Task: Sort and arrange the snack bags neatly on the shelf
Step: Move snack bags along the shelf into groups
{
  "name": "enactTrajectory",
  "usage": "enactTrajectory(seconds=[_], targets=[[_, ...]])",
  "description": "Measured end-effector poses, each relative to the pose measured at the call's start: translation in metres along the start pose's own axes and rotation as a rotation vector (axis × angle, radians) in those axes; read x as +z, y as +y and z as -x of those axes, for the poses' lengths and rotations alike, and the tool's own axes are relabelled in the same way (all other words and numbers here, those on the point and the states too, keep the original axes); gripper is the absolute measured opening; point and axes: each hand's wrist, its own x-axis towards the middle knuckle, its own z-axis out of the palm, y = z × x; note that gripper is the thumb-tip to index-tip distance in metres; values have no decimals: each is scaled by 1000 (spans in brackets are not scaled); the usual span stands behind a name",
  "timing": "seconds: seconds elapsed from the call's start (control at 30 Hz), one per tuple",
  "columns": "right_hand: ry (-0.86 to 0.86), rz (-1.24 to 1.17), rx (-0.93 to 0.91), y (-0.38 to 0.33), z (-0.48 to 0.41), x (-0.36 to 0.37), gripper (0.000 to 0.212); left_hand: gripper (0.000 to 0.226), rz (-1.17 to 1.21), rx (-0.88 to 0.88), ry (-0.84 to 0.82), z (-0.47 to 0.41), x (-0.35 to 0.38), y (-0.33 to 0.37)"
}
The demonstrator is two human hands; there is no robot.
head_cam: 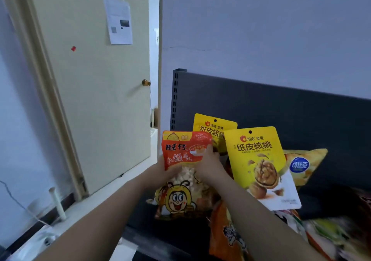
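A dark metal shelf carries snack bags. A front walnut bag and a rear walnut bag, both yellow, stand near its left end, with a crisp bag just to their right. At the left end, the left hand and right hand hold a red Wangzai bun bag, fingers curled round its edges. Small pale buns show through its window. It looks mid-placement and next needs standing upright beside the walnuts.

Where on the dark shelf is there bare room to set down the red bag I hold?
Bare shelf shows right of the front walnut bag, below the chip bag. A dark strip also lies at the front left, nearer to you than the red bag. Crowded: the lower right corner, where a heap of bags lies.
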Motion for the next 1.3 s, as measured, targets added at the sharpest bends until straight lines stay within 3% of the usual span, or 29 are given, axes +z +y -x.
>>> enactTrajectory(seconds=[0.1,0.17,0.2,0.3,0.43,0.57,0.7,0.83,1.03,1.17,1.3], targets=[[22,355,-122,1,2,-5,51,86,-110,-22,-17,-3,2,2],[37,550,-176,0,2,-6,39,111,-339,-60,34,-12,7,9],[42,615,-203,-1,3,-7,34,113,-442,-97,54,-17,11,14],[0,672,-218,4,2,-7,22,97,-522,-179,47,-24,21,30],[-38,632,-199,14,1,-4,26,89,-509,-181,31,-28,23,28],[-9,611,-267,15,7,-8,36,93,-524,-126,42,-21,12,24],[84,493,-336,9,26,-29,31,63,-682,-61,132,1,0,41],[206,388,-401,14,60,-63,29,44,-719,144,235,32,6,68],[304,417,-299,63,108,-98,50,52,-668,337,190,80,59,101],[273,436,-155,111,141,-109,58,49,-712,306,88,97,98,99],[154,490,-12,157,163,-112,67,72,-822,187,28,109,128,92]])
